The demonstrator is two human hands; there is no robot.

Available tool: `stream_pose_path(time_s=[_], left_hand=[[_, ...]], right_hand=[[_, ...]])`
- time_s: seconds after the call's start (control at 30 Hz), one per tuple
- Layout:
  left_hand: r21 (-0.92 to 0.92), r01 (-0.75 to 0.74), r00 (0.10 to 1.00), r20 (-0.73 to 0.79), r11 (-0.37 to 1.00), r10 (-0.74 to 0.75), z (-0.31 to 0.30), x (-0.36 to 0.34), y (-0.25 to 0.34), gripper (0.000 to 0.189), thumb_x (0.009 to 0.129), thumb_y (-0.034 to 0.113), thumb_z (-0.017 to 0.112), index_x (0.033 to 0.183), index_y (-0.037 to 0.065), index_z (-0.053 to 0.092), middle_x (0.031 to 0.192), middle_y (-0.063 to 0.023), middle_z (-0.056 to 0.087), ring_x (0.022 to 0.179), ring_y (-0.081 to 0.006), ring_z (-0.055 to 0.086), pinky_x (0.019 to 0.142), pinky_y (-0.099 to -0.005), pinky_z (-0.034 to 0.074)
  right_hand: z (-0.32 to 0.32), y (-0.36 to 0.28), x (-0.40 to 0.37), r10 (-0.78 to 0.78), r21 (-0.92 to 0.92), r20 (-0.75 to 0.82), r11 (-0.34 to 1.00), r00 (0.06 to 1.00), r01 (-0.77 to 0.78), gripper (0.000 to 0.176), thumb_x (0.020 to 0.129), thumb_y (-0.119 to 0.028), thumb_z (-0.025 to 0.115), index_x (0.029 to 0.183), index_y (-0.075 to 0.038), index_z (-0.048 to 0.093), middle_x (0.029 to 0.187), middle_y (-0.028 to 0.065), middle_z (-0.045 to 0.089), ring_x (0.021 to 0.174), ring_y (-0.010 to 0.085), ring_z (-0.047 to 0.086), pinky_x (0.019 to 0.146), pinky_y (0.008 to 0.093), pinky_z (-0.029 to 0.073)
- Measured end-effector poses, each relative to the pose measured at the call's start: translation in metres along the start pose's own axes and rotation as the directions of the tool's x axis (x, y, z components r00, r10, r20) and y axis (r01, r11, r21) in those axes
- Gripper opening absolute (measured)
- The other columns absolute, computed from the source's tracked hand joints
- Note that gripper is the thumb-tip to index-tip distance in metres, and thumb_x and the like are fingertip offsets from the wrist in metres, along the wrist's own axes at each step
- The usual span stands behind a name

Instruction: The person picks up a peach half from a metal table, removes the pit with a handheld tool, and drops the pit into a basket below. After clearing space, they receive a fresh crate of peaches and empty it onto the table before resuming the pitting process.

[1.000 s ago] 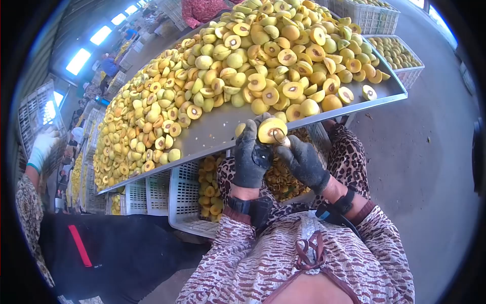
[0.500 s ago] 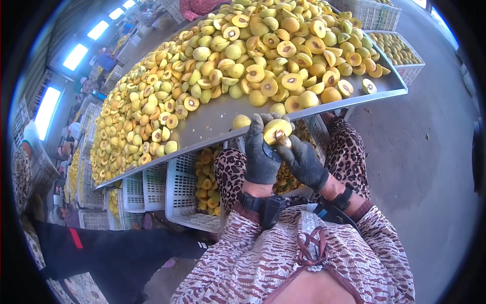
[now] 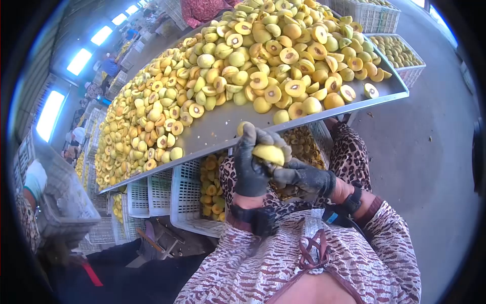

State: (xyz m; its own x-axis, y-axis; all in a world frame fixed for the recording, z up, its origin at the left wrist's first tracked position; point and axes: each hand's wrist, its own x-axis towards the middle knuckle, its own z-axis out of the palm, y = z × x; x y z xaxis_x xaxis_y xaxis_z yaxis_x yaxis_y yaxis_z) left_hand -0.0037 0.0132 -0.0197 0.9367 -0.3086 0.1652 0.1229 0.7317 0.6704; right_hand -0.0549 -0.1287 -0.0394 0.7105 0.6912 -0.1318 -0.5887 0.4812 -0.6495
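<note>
My left hand [image 3: 251, 164], in a dark grey glove, grips a yellow peach half [image 3: 269, 154] just in front of the table's near edge. The fruit is tilted, its rounded side showing and its cut face hidden. Close against its underside is my right hand [image 3: 309, 179], also gloved, with the fingers curled closed. Whatever those fingers hold is hidden. Behind my left fingertips another peach [image 3: 242, 127] lies at the tray table's edge. A large heap of halved peaches [image 3: 258, 81], many with brown centres, covers the metal tray table [image 3: 215, 126].
Under the table edge stand white plastic crates [image 3: 185, 190] and a crate of peach pieces [image 3: 304, 144] between my knees. Full crates [image 3: 397, 53] stand at far right. On the left, a co-worker's white-gloved hand [image 3: 35, 178] is beside a grey crate [image 3: 63, 197]. Another person [image 3: 205, 11] is across the table.
The peach half has turned from cut face showing to rounded side showing. My right hand has turned and dropped slightly below it. At left, the co-worker's gloved hand and a crate have come further into view.
</note>
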Motion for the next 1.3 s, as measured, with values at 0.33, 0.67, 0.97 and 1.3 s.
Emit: stream_pose_path(time_s=[0.33,0.67,0.97,1.3], left_hand=[[0.968,0.034,0.729,-0.193,0.247,0.657,-0.193,-0.013,0.082,0.039,0.097,0.035,0.055,0.101,-0.002,0.067,0.098,-0.0202,0.068,0.092,-0.0328,0.064,0.088,-0.0389,0.051],[0.952,0.159,0.980,-0.185,-0.262,-0.076,-0.143,0.112,0.005,0.039,0.076,0.033,0.076,0.100,0.003,0.069,0.096,-0.0201,0.069,0.076,-0.0328,0.068,0.073,-0.0411,0.056],[0.234,0.145,0.985,-0.129,0.961,-0.117,-0.087,0.026,0.003,0.057,0.103,0.046,0.039,0.120,-0.006,0.057,0.101,-0.0167,0.067,0.091,-0.0252,0.067,0.073,-0.0329,0.058],[-0.227,0.169,0.985,0.004,0.959,-0.173,-0.071,0.007,-0.030,0.058,0.102,0.048,0.041,0.126,-0.004,0.050,0.122,-0.0229,0.058,0.100,-0.0337,0.065,0.085,-0.0446,0.057]], right_hand=[[-0.030,0.002,0.002,-0.059,-0.609,-0.140,0.792,0.988,-0.039,0.040,0.096,-0.041,0.057,0.087,-0.002,0.061,0.065,-0.0030,0.052,0.055,0.0079,0.048,0.049,0.0274,0.037],[-0.047,0.025,0.007,-0.064,-0.322,-0.411,0.943,0.909,-0.079,0.023,0.096,-0.031,0.059,0.087,-0.009,0.056,0.062,-0.0055,0.046,0.046,0.0044,0.039,0.041,0.0215,0.032],[-0.022,0.010,0.027,-0.608,-0.967,-0.102,0.247,0.788,0.066,0.030,0.091,-0.028,0.064,0.085,0.000,0.058,0.068,0.0190,0.060,0.062,0.0365,0.061,0.057,0.0437,0.044],[-0.018,0.009,0.014,-0.616,-0.944,-0.209,0.330,0.760,0.008,0.030,0.091,-0.029,0.064,0.093,0.001,0.063,0.079,0.0241,0.064,0.074,0.0407,0.065,0.063,0.0455,0.048]])
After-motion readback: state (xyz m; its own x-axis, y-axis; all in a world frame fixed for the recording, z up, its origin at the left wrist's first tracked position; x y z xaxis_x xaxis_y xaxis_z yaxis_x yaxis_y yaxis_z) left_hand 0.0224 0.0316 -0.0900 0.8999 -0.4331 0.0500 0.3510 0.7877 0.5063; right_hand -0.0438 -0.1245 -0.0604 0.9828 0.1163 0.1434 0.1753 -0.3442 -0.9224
